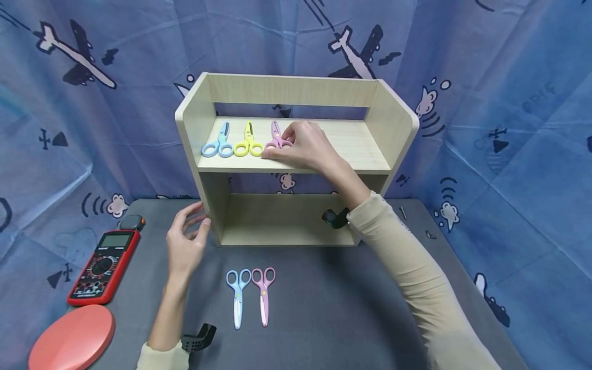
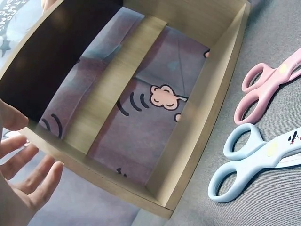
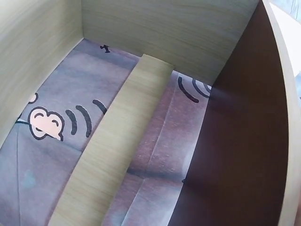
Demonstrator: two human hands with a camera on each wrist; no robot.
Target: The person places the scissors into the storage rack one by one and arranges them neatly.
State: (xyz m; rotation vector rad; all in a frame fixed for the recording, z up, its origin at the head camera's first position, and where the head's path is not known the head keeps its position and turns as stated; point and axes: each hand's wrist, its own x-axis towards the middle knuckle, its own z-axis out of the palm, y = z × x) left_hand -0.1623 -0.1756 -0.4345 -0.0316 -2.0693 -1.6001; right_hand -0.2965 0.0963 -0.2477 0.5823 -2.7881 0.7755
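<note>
On the upper board of a pale wooden shelf (image 1: 296, 165), my right hand (image 1: 309, 146) pinches the handles of a pair of pink scissors (image 1: 276, 131), partly covering them. Yellow scissors (image 1: 249, 136) and light-blue scissors (image 1: 223, 136) lie to their left, blades pointing to the back. Beside the shelf's lower left side is my left hand (image 1: 186, 244), fingers loosely bent and holding nothing; the left wrist view shows this hand (image 2: 23, 174) by the panel's edge. The right hand is out of sight in the right wrist view, where the shelf's crossbar (image 3: 113, 141) appears.
On the grey table before the shelf lie another pair of blue scissors (image 1: 238, 295) and another pink pair (image 1: 264, 295), handles toward the shelf. A red multimeter (image 1: 104, 267) and a round red disc (image 1: 73, 336) are at the left. Small metal pieces (image 1: 430, 235) lie right.
</note>
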